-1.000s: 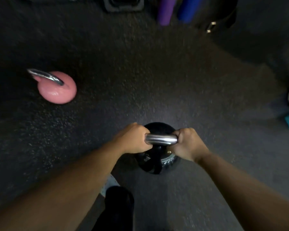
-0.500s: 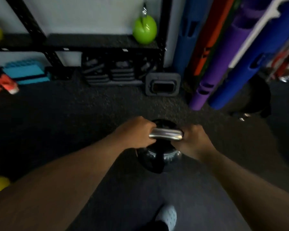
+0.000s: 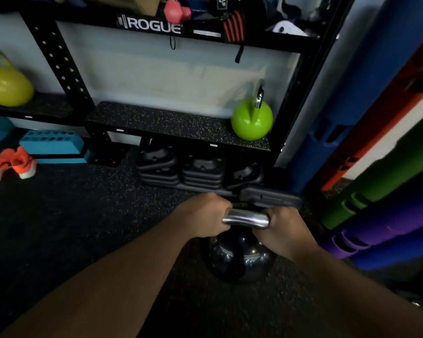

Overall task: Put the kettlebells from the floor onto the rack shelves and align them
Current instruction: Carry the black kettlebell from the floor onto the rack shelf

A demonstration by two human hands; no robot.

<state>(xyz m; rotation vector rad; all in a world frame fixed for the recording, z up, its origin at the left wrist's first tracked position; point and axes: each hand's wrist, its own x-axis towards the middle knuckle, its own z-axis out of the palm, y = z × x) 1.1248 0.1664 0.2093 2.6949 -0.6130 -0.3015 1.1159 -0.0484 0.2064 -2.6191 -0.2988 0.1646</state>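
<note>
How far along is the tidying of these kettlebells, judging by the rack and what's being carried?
Partly done. A lime-green kettlebell already sits at the right end of the black speckled rack shelf, and a yellow-green one on the shelf to its left. In hand: the left hand and right hand grip the chrome handle of a glossy black kettlebell. Left: shelving and aligning it.

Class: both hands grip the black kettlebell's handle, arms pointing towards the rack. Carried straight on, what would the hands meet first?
Probably the grey flat block lying on the floor just beyond the left hand and right hand, before the stacked weights; depth is unclear.
</note>
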